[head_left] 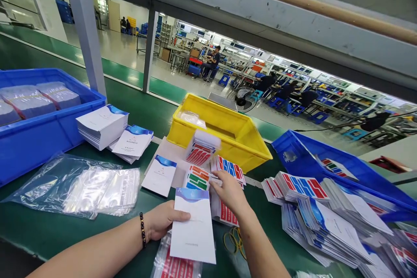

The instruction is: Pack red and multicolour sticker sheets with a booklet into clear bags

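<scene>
My left hand (162,220) grips a white booklet with a blue top edge (194,225) by its left side, low in the middle of the view. My right hand (229,191) reaches over it, its fingers pinched on a sheet of red, orange and green stickers (196,178). More sticker sheets lie fanned just past that hand (228,167), and a wrapped pack of stickers (202,147) stands behind them. A single booklet (160,174) lies to the left on the green table. My left wrist wears a dark bead bracelet.
A yellow bin (243,150) stands behind the stickers. Blue bins sit at far left (42,134) and right (352,169). Booklet stacks (102,125) and clear plastic bags (84,186) lie on the left. A heap of booklets and stickers (325,221) spreads right. Rubber bands (233,239) lie near my right forearm.
</scene>
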Available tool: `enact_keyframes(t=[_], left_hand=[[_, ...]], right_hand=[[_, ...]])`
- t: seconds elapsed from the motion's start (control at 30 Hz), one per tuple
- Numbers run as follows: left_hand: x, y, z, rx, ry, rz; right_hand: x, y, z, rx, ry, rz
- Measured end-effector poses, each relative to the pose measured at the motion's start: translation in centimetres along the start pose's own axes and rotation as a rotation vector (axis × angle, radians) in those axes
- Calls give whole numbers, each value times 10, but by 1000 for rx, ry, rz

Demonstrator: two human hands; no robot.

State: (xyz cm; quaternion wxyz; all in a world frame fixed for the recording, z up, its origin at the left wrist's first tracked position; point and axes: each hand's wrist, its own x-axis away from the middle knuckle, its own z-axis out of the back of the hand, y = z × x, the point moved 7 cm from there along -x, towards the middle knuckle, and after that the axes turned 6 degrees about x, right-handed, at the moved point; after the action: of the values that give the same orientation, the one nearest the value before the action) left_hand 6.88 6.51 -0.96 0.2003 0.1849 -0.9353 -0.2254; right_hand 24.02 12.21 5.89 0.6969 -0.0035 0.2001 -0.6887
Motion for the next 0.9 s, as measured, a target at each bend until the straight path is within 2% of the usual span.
enact_keyframes(t=[0.1, 0.23, 0.37, 0.47, 0.6, 0.63, 0.7, 0.8, 0.83, 0.9], left_hand=[[-4, -4, 9, 29, 59, 37], [-5, -6, 12, 59, 79, 58], [-4, -8, 14, 70, 109, 83], [-4, -11, 16, 71, 119, 119], [-7, -11, 8, 129, 38, 115], [-8, -10, 5, 150, 2, 106], [-9, -9, -2, 179, -59, 83], [-9, -11, -3, 172, -40, 83], [-9, -12, -1, 152, -8, 86], [-9, -15, 5, 95, 59, 103]], right_hand=[[-14, 5, -18, -24, -11, -27], [-17, 6, -20, -125, 15, -90], [-13, 14, -10, -336, 50, -158], [-6, 28, 5, -539, 130, -237], [16, 44, 23, -739, 214, -342], [23, 43, 22, -791, 170, -353], [38, 32, 10, -899, -18, -357], [61, 2, -15, -932, -317, -281], [66, -7, -20, -888, -353, -248], [73, -16, -26, -779, -344, -214]])
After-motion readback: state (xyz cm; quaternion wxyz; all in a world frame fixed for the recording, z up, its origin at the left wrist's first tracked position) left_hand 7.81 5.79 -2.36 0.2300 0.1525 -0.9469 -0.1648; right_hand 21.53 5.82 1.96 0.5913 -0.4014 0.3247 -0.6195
